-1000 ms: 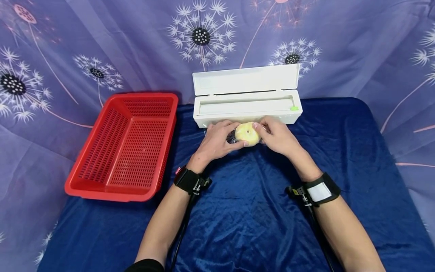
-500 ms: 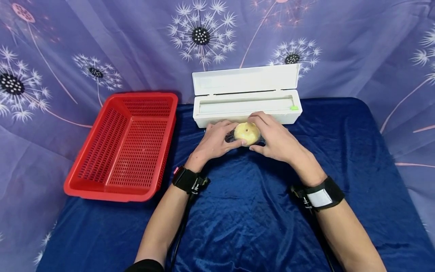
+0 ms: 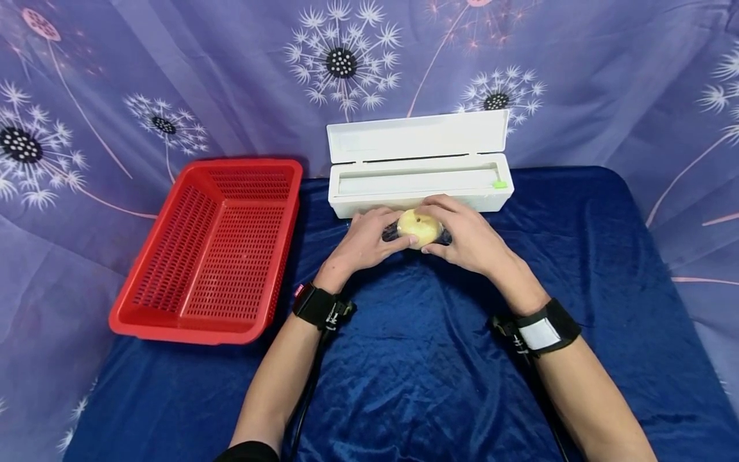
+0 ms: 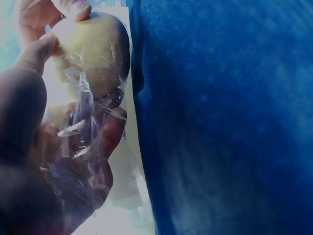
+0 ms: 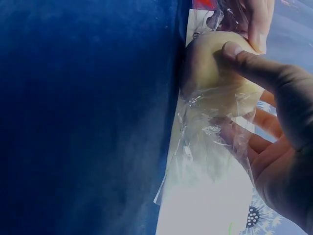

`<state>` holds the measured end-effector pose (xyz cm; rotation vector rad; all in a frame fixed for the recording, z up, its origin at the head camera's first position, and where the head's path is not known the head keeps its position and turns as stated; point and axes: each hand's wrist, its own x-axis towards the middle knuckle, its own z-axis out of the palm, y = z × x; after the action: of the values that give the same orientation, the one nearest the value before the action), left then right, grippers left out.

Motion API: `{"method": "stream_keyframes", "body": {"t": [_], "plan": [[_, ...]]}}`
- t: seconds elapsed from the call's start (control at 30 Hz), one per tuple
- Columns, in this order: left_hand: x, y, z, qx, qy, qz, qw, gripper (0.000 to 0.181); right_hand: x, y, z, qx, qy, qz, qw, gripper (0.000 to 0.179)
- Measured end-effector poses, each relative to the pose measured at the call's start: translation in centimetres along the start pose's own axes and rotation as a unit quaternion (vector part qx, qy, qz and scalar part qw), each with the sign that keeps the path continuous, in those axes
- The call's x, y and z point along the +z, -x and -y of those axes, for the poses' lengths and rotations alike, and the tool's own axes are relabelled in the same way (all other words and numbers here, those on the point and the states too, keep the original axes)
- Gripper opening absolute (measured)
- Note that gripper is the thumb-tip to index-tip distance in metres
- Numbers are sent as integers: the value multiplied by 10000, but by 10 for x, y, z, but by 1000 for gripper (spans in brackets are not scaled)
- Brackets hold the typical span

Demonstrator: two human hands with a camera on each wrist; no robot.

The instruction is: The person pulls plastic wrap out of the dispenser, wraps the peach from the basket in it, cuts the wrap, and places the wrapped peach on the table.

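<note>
A round, pale yellow fruit (image 3: 418, 228) with a small dark dimple on top is held between both hands, in front of the white cling film box (image 3: 340, 206). Clear cling film (image 4: 80, 125) lies round its lower part and hangs crumpled over the left palm in the left wrist view. My left hand (image 3: 364, 240) grips the fruit from the left, thumb at its near side. From the right, my right hand (image 3: 473, 239) curves round it, fingers over the far side and thumb at the near side. Loose film (image 5: 195, 147) trails below the fruit in the right wrist view.
The box's lid (image 3: 418, 136) stands raised at the back, with a white roll (image 3: 418, 181) inside and a green slider (image 3: 500, 184) at the right end. A red perforated basket (image 3: 277, 256) stands at the left. Blue cloth (image 3: 398, 372) covers the table.
My right hand has shifted from pinching at the fruit's right side to reaching over it, thumb now lower. The fruit has tipped slightly leftward. My left hand stays nearly still.
</note>
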<state>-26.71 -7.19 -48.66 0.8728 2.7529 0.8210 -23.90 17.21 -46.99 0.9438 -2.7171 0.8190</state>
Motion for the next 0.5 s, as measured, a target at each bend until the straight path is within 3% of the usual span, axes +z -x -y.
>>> {"method": "stream_keyframes", "body": {"t": [0.17,0.27,0.5], "plan": [[1,0,-1,61,97,-144,9998,56,2,1,-1,-51,21,-5,10000,64],[1,0,-2,53,382,-261,9989,55,3,1,-2,-93,9,-47,9999,63],[-3,5,-4,-453,1382,-368,9887,63,2,0,-5,-55,-77,-8,10000,63]]}}
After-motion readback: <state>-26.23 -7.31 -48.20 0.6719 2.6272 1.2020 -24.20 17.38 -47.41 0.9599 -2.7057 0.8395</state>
